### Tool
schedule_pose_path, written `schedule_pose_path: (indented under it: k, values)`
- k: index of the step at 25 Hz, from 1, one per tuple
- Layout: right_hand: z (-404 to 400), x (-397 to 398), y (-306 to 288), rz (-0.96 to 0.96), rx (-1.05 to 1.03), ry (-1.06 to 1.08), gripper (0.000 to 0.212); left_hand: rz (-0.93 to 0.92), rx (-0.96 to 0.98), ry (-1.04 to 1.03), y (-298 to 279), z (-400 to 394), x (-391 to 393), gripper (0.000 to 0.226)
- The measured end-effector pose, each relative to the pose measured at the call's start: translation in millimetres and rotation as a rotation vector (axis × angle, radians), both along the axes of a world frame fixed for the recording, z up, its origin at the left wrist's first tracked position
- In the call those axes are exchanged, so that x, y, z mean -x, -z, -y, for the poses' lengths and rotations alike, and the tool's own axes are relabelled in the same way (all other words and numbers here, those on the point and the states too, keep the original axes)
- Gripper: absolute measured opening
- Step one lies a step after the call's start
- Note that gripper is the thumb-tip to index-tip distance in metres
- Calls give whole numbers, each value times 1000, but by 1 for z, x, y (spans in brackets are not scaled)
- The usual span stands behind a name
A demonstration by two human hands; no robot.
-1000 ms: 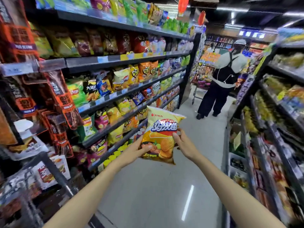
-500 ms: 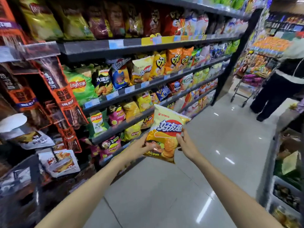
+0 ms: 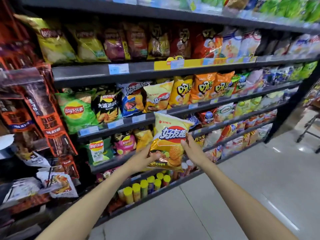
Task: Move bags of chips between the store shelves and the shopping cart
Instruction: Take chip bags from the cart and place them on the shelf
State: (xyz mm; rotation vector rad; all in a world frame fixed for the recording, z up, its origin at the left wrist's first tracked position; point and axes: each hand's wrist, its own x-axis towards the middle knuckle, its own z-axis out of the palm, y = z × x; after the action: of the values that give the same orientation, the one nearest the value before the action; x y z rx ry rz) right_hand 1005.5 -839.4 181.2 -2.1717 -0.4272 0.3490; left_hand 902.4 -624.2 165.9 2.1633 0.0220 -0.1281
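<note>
Hanging packs: dark orange-edged snack packs (image 3: pixel 50 122) dangle off the end of the unit at far left, so they sit in front of the rows, well apart from the action.
Green bag: a green Lay's bag (image 3: pixel 76 111) leans back on the middle shelf (image 3: pixel 119 122), propped up with its label facing out.
Left hand: the left hand (image 3: pixel 144 157) is under the held bag's lower left corner, fingers curled round the edge, so it's grasping the bag and looks like it's taking most of the weight.
Held bag: the yellow chip bag (image 3: pixel 170 141) is up in the air, upright and tipped a bit, right in front of the shelves, not resting on any of them. Guessing it's headed for a slot, since a lookalike yellow bag (image 3: pixel 158 99) sits just above it.
Right hand: the right hand (image 3: pixel 192 148) presses on the bag's right edge, thumb on the front. Can't tell what the other fingers do, they're behind it. Seems there to steady it.
Cans: yellow-lidded tubes (image 3: pixel 143 187) stand on the bottom shelf below.
</note>
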Motion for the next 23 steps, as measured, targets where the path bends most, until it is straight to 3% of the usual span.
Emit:
schedule_pose_path:
  k: [5, 12, 17, 20, 23]
  values:
    - [-39, -89, -18, 59, -14, -99, 62, -19, -31, -87, -3, -34, -85, 86]
    - [-84, -207, -19, 71, -41, -144, 49, -8, 11, -156, -16, -68, -183, 67]
    - [-117, -251, -27, 119, -130, -224, 41, 12, 42, -282, -11, -94, -217, 95]
    - [-136, -277, -29, 111, -127, -271, 46, 22, 115, -367, -21, -99, -229, 70]
    - [-150, -293, -40, 97, -98, -320, 53, 39, 134, -427, -34, -101, -242, 64]
